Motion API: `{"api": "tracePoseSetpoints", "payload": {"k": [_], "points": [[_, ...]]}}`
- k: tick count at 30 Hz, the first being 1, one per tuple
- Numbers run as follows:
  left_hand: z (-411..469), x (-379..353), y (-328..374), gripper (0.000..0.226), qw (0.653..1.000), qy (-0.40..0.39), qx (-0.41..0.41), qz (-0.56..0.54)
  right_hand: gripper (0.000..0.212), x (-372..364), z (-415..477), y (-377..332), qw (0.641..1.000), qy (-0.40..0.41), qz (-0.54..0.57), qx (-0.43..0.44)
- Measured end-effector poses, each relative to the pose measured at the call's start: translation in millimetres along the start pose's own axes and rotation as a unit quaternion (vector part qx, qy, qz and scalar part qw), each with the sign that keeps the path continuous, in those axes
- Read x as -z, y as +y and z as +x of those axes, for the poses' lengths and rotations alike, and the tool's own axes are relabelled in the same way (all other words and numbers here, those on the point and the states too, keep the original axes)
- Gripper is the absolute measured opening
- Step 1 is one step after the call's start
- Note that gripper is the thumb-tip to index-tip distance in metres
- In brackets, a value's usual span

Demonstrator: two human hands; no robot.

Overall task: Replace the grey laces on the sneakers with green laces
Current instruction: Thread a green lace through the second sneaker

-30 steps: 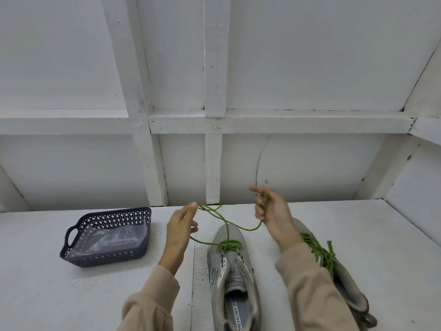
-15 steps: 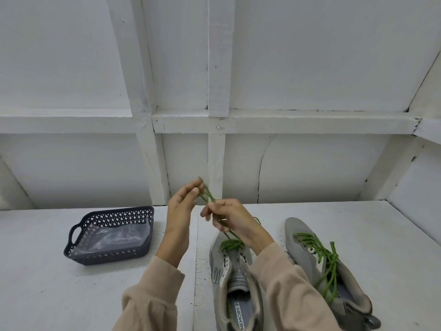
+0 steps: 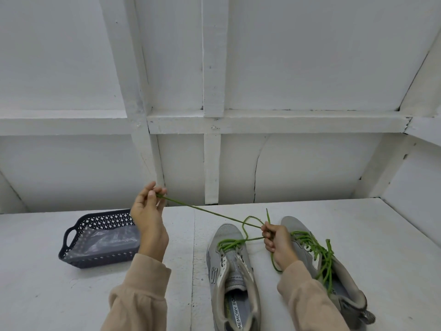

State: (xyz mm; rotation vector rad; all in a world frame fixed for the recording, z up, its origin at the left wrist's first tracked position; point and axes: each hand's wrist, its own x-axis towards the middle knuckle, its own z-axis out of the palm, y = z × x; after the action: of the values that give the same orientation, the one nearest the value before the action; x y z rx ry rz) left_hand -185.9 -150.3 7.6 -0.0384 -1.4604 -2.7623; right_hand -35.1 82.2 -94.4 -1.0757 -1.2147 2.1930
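two sneakers [image 3: 226, 232], probably two laces [image 3: 230, 243], one basket [image 3: 95, 260]

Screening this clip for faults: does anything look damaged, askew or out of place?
Two things. A thin crack curves down the white wall behind the table. The right sneaker sits angled away from the left sneaker, its green lace in a loose, untied tangle. Nothing spilled.

Storage nook: white-painted timber shelving [image 3: 274, 120]
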Motion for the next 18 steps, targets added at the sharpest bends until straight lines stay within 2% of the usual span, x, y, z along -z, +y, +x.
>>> {"api": "tracePoseSetpoints", "payload": {"k": [5, 13, 18], "points": [[24, 15, 16, 0.028, 0.995, 0.079, -0.05, -0.043, 0.032, -4, -1, 1, 0.999, 0.039, -0.031, 0.006], [40, 31, 38, 0.03, 0.985, 0.129, -0.088, -0.069, 0.033, -5, 3, 15, 0.994, 0.048, -0.103, 0.002], [39, 36, 41, 0.021, 0.983, 0.134, -0.113, -0.047, 0.035, -3, 4, 20, 0.987, 0.051, -0.155, -0.002]]}}
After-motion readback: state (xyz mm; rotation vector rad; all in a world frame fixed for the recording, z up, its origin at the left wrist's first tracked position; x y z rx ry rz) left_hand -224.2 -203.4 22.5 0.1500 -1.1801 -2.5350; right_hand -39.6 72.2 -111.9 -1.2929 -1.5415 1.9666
